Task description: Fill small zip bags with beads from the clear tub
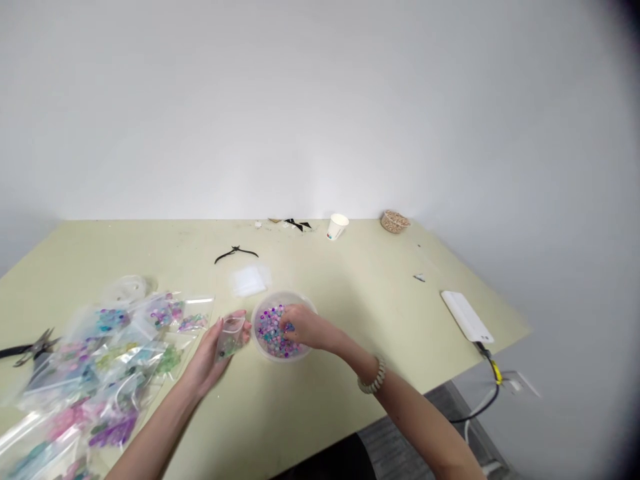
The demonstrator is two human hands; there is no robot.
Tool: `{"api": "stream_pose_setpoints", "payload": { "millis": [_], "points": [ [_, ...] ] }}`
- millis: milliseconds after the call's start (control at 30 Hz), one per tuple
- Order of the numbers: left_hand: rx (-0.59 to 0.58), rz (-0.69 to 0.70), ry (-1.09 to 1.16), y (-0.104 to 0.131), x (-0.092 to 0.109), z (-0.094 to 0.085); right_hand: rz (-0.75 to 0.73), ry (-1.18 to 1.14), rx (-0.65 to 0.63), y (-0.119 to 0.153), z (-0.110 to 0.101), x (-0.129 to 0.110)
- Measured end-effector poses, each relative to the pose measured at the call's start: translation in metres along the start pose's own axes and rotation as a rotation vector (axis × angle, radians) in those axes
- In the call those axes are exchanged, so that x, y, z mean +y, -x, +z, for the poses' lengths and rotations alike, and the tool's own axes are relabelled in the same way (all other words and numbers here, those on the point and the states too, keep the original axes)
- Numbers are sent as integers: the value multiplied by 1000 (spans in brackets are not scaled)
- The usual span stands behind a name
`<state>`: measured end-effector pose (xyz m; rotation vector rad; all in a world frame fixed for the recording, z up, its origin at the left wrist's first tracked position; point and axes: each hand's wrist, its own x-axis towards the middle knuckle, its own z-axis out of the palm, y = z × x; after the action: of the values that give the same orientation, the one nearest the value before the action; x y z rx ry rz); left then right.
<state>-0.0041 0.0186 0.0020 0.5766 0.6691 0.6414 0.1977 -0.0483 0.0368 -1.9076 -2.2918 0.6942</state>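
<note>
Bowl (290,297): round, transl. plastic. R hand (303,327) inside, fingers bunched; can't tell if gripping. L hand (209,358) left of bowl, half-curled, holding clear plastic bag (231,337). Beads (271,327): sm., round, glossy, filling bowl.

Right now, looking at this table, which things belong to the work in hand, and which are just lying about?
In use:
- small clear bag, held in the left hand
- bowl of beads, with the right hand in it
- filled bags, probably

Apparently lying about:
- paper cup
- tub by the wall
- white device with a cable
</note>
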Motion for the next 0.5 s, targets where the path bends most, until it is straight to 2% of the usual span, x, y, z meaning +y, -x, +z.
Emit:
{"api": "stream_pose_setpoints", "payload": {
  "millis": [200, 333, 400, 500],
  "points": [
    [4, -1, -6, -1, -1, 0, -9, -27, -14, 0, 3, -5],
    [-7, 1, -17, -2, 0, -1, -12, -227, 137, 6, 3, -5],
    [-13, 0, -17, -2, 0, -1, 20, -464, 201, 12, -1, -3],
    [-13, -6, -9, -3, 0, -2, 135, -1147, 150, 24, -10, 2]
  ]
}}
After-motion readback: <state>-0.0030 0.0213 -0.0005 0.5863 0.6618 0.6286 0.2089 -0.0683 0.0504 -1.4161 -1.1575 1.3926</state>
